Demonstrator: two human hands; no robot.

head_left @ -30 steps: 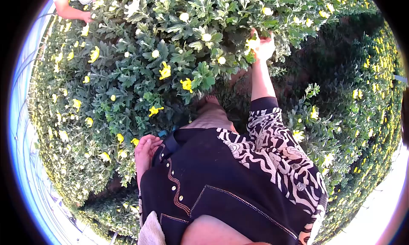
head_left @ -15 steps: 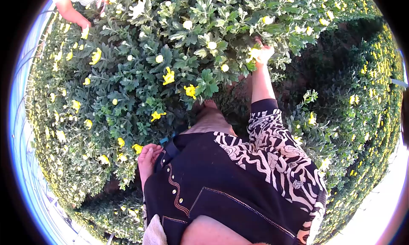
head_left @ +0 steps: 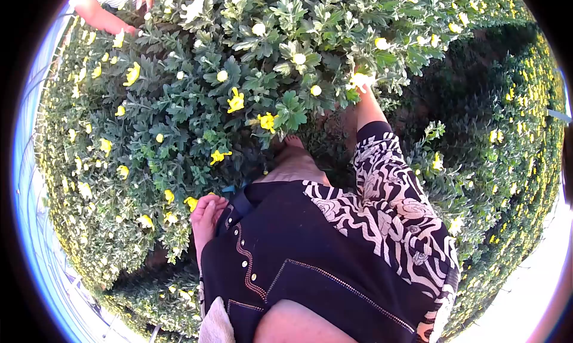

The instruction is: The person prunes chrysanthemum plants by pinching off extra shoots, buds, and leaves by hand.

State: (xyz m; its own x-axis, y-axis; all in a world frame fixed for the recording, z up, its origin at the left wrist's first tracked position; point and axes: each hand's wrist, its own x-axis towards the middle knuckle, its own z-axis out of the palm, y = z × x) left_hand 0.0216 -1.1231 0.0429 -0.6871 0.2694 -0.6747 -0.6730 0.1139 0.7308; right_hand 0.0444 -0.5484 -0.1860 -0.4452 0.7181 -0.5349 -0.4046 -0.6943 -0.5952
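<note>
My right hand point(head_left: 363, 83) reaches into the chrysanthemum plants point(head_left: 325, 59) at the upper right of centre. Bright glare covers it beside a yellow bloom, and leaves hide its fingers, so its grip is unclear. My left hand point(head_left: 207, 216) is held at my waist with the fingers curled in and the thumb against them; whatever they may hold is hidden. Just beyond that hand is a yellow chrysanthemum point(head_left: 191, 203). More yellow flowers point(head_left: 267, 122) and pale round buds point(head_left: 299, 59) stand among the leaves ahead of me.
At the upper left, another person's arm point(head_left: 104, 20) reaches into the same plants. A dark gap point(head_left: 453, 80) runs between plant rows on the right. Dense flowering rows point(head_left: 525, 140) extend to both sides. My bare foot point(head_left: 293, 141) shows below the leaves.
My right hand has gone further into the leaves, so less of it shows. My left hand has shifted slightly upward. The other person's arm has moved a little to the right.
</note>
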